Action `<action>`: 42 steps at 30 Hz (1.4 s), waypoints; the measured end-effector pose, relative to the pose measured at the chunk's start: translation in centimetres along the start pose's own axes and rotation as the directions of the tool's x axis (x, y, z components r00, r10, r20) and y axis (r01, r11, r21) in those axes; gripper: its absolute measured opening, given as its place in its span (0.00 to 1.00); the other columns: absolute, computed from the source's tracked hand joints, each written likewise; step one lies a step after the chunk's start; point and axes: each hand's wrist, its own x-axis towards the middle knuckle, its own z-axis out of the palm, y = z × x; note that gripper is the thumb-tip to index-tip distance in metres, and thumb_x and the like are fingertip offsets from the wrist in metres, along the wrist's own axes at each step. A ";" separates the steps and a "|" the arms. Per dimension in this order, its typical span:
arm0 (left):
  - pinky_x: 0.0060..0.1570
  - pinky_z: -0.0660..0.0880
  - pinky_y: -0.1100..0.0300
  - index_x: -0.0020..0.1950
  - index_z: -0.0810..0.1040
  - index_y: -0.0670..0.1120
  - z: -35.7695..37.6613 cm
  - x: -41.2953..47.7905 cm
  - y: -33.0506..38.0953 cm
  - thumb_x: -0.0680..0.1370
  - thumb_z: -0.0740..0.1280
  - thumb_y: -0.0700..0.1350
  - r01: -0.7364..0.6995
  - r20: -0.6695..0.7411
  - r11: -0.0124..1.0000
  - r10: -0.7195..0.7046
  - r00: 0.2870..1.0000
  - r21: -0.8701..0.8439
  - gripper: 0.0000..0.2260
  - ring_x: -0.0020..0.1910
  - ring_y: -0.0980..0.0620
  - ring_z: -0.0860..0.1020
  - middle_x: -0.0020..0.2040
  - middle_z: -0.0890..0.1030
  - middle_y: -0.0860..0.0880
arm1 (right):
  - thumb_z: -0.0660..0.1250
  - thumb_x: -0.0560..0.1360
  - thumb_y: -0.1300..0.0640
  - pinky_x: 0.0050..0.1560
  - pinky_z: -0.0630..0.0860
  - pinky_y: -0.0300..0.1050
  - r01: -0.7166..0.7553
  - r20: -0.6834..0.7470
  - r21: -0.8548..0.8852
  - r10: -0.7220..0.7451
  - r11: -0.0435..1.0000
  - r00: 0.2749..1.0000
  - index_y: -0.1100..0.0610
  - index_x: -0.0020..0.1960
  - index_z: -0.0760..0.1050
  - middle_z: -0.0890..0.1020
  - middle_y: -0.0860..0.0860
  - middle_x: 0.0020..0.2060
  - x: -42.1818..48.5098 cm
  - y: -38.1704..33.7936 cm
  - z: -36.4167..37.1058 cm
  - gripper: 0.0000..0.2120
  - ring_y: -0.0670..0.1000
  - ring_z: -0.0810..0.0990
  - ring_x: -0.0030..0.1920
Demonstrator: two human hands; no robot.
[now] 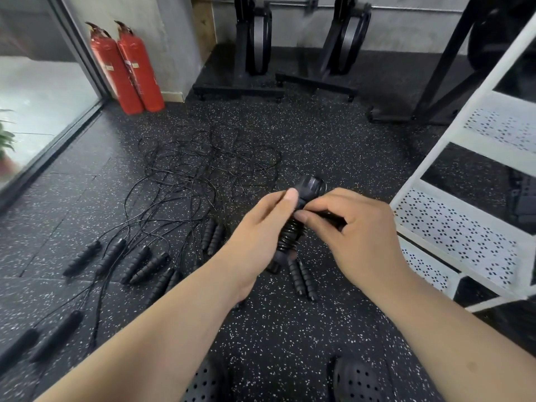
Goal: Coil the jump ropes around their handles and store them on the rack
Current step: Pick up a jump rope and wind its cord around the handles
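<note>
Handles (pixel 290 233), coiled, axis near upright; my left hand (pixel 261 227) grips them; my right hand (pixel 356 224) pinches cord; rack (pixel 452 227) rightward, nearer right hand.

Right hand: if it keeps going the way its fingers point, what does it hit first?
The right hand is pinching the coiled jump rope, so that comes first; straight beyond lies the left hand, probably its thumb.

A: What's in the upper left of the frame?
B: Two red fire extinguishers (pixel 130 68) by the grey wall (pixel 174 39), beside a glass door (pixel 43 91).
A: Top centre?
B: Two upright black machines (pixel 255 53) on the speckled floor (pixel 319 134). Plant (pixel 5 140) at the left edge.
</note>
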 end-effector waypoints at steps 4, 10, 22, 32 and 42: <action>0.59 0.82 0.38 0.62 0.81 0.61 0.7 -0.2 -0.7 0.81 0.68 0.65 0.032 -0.004 0.999 -0.032 0.999 -0.020 0.13 0.57 0.46 0.86 0.56 0.87 0.51 | 0.77 0.78 0.51 0.46 0.72 0.32 0.025 0.042 -0.027 -0.024 0.999 0.999 0.49 0.51 0.88 0.83 0.39 0.44 0.3 0.0 -0.4 0.03 0.44 0.83 0.46; 0.34 0.77 0.52 0.66 0.80 0.47 0.7 -0.2 0.0 0.83 0.70 0.58 0.057 -0.018 0.973 -0.062 0.998 -0.225 0.18 0.42 0.43 0.82 0.54 0.86 0.42 | 0.75 0.80 0.52 0.50 0.77 0.33 -0.024 0.230 -0.016 0.027 1.000 0.973 0.45 0.56 0.86 0.86 0.39 0.45 1.5 0.5 -2.6 0.06 0.41 0.85 0.48; 0.32 0.74 0.54 0.74 0.74 0.38 -0.9 -0.1 0.4 0.85 0.63 0.59 0.017 0.444 0.963 0.108 0.889 -0.269 0.28 0.43 0.41 0.78 0.56 0.80 0.35 | 0.69 0.79 0.39 0.43 0.74 0.52 -0.295 0.546 0.222 0.133 0.929 0.827 0.45 0.47 0.87 0.80 0.58 0.32 2.2 3.3 -5.4 0.13 0.54 0.77 0.34; 0.54 0.77 0.55 0.59 0.74 0.61 -2.0 -1.1 1.2 0.70 0.81 0.62 -0.415 0.518 0.391 -0.207 0.830 0.821 0.23 0.50 0.62 0.79 0.52 0.83 0.61 | 0.82 0.73 0.51 0.53 0.81 0.43 -0.068 0.709 -0.274 0.249 0.959 0.660 0.43 0.49 0.86 0.87 0.38 0.43 1.1 2.6 -3.5 0.08 0.38 0.84 0.46; 0.50 0.82 0.46 0.62 0.63 0.51 -0.3 -0.2 -1.8 0.72 0.75 0.67 -0.170 0.166 0.093 0.048 0.985 0.981 0.32 0.49 0.43 0.83 0.50 0.80 0.49 | 0.73 0.80 0.48 0.53 0.81 0.49 -0.013 0.486 -0.439 0.249 0.898 0.837 0.41 0.59 0.83 0.85 0.40 0.49 0.5 1.0 -1.0 0.08 0.45 0.82 0.51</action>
